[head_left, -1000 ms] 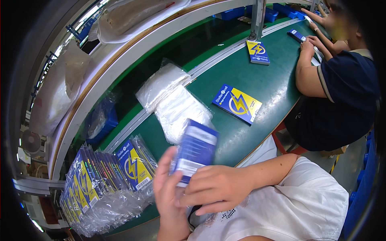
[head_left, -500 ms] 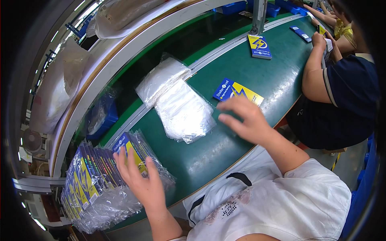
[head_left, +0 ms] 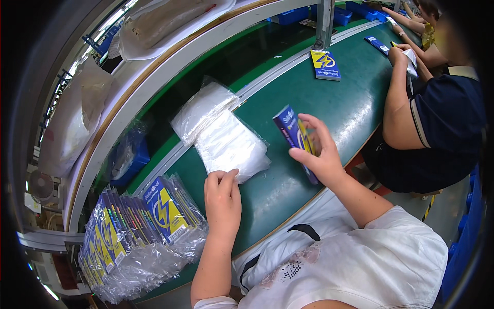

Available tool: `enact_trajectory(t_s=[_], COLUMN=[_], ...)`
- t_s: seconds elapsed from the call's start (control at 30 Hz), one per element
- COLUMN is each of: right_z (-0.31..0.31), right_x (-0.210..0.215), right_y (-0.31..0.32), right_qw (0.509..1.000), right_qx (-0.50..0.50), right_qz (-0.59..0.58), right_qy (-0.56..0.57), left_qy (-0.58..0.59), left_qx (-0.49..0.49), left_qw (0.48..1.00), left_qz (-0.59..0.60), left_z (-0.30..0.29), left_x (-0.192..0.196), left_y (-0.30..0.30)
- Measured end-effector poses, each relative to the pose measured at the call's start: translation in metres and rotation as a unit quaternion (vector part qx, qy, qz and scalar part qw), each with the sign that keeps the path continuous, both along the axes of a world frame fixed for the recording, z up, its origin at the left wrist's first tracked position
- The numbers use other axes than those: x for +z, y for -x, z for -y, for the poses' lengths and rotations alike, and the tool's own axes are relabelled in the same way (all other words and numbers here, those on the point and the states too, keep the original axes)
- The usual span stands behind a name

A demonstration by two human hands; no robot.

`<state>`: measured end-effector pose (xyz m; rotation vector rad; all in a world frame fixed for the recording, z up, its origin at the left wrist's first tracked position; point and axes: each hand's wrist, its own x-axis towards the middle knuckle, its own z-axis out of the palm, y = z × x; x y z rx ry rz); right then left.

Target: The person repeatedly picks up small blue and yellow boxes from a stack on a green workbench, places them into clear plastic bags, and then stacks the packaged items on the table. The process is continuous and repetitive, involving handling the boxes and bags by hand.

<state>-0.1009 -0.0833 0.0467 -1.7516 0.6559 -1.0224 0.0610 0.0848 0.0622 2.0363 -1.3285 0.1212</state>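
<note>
Presently the right hand [head_left: 321,154] is closed around a blue and yellow box [head_left: 296,136], thumb on the near face, fingers wrapped over the far edge, holding it tilted just above the green surface [head_left: 355,103]. The left hand [head_left: 222,198] is pinching the near corner of the clear bags [head_left: 229,144], fingertips curled onto the plastic.

Handling judgement: the box looks light and stiff, a slim carton best gripped across its narrow sides as it is now. The bags appear thin, limp and slippery — they will likely cling together, so a pinch at one corner or the open lip should peel off a single one.

Beyond the left hand lies a second stack of bags [head_left: 203,108]; to its left stands a wrapped row of boxes [head_left: 134,226]. Well beyond the right hand, another box [head_left: 325,64] lies flat. A co-worker's arm [head_left: 396,98] rests on the surface to the right.

Against half a second ago: the box lay flat on the surface with the right hand reaching over it — now it is lifted and drawn nearer. The left hand has left the wrapped row and moved onto the bags.
</note>
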Motion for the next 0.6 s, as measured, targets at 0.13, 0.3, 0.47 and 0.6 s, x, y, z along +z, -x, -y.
enact_trajectory(t_s=[0.13, 0.3, 0.47, 0.6], right_z=[-0.005, -0.025, -0.023, -0.017], right_x=[0.003, 0.004, 0.007, 0.008], right_y=[0.010, -0.006, -0.026, -0.027], right_qw=[0.827, 0.737, 0.724, 0.767], right_qx=[0.325, 0.420, 0.455, 0.394], right_qz=[0.079, 0.080, 0.041, 0.028], right_qy=[-0.452, -0.523, -0.517, -0.505], left_qy=[0.037, 0.062, 0.015, 0.080], left_qx=[0.012, 0.006, 0.025, 0.037], left_qw=[0.994, 0.991, 0.984, 0.942], left_qz=[-0.099, -0.115, -0.174, -0.324], left_z=[0.000, -0.002, -0.005, -0.011], left_x=[0.006, 0.008, 0.015, 0.004], left_y=[0.005, 0.002, 0.003, -0.007])
